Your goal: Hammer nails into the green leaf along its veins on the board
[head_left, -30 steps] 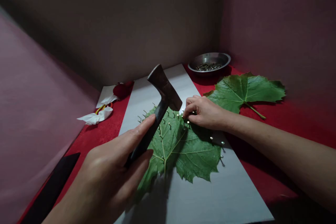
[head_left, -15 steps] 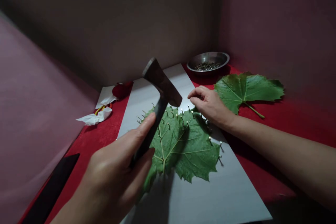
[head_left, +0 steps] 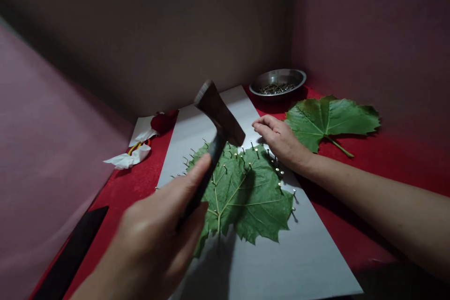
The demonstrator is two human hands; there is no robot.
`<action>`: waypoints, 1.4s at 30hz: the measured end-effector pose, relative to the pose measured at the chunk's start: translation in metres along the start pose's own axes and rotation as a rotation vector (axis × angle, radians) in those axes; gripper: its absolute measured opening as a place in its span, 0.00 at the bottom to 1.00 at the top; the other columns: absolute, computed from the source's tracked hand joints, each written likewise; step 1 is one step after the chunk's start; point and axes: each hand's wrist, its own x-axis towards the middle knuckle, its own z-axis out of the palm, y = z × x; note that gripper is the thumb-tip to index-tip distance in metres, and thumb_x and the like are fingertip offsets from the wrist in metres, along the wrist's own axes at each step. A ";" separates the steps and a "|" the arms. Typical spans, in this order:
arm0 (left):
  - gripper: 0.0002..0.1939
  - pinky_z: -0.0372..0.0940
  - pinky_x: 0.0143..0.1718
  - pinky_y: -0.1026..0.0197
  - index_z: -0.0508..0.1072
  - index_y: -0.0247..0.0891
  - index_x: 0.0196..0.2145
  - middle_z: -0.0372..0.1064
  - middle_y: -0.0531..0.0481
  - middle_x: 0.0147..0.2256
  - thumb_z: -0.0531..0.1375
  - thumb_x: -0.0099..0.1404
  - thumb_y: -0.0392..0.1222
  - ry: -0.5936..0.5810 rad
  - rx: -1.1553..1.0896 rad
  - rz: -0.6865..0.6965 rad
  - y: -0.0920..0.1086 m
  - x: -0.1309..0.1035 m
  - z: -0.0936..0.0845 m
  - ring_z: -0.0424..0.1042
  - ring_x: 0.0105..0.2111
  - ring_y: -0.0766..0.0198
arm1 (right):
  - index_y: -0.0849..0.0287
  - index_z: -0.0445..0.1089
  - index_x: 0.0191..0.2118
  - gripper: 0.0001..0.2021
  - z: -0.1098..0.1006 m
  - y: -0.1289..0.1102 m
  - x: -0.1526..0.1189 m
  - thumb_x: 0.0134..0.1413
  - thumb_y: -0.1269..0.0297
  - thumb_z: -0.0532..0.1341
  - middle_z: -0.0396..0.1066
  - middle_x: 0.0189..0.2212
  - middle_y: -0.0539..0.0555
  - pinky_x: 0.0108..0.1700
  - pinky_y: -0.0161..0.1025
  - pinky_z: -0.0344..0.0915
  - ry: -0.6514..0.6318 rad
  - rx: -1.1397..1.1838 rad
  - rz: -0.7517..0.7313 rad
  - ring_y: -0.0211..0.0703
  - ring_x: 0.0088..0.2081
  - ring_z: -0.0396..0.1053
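Observation:
My left hand point(head_left: 154, 225) is wrapped round the dark handle of a hammer point(head_left: 222, 113), raised over the board. Below it a green lobed leaf point(head_left: 260, 206) lies on the white board point(head_left: 291, 262). Several nails point(head_left: 225, 168) stand upright or slanted in the leaf and along its edges. At the leaf's upper right edge, my right hand point(head_left: 281, 140) rests low over the board, its fingers curled and drawn together. Whatever sits between those fingertips is too small to make out. My left hand hides the leaf's lower left part.
A metal bowl point(head_left: 277, 85) of loose nails stands at the back right. A second leaf point(head_left: 333, 119) lies on the red cloth point(head_left: 358, 173). Crumpled white tissue point(head_left: 130, 157) and a dark red round thing point(head_left: 161, 123) lie to the left. Walls close in behind and at both sides.
The hammer head has shifted slightly to the right and down. My right hand's thumb and fingers have drawn closer together, while the hand stays at nearly the same place.

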 end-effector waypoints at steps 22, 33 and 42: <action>0.24 0.71 0.36 0.68 0.65 0.41 0.56 0.74 0.48 0.46 0.55 0.61 0.36 -0.128 -0.202 -0.107 0.005 0.004 -0.001 0.76 0.40 0.61 | 0.59 0.64 0.32 0.12 -0.001 -0.007 -0.004 0.56 0.57 0.51 0.65 0.30 0.52 0.41 0.42 0.58 -0.051 -0.149 -0.094 0.42 0.35 0.62; 0.27 0.70 0.39 0.68 0.62 0.40 0.59 0.74 0.48 0.44 0.55 0.61 0.33 -0.106 -0.148 -0.050 -0.001 -0.001 0.005 0.75 0.39 0.64 | 0.59 0.64 0.33 0.13 0.001 -0.002 -0.002 0.56 0.55 0.51 0.67 0.33 0.55 0.40 0.42 0.61 -0.052 -0.026 -0.017 0.43 0.36 0.63; 0.26 0.72 0.34 0.67 0.67 0.51 0.54 0.76 0.53 0.43 0.61 0.58 0.39 0.038 -0.221 -0.238 -0.013 -0.010 -0.021 0.76 0.34 0.63 | 0.59 0.65 0.35 0.14 0.000 0.002 -0.002 0.56 0.53 0.52 0.67 0.33 0.54 0.40 0.42 0.62 -0.058 -0.045 -0.041 0.42 0.36 0.64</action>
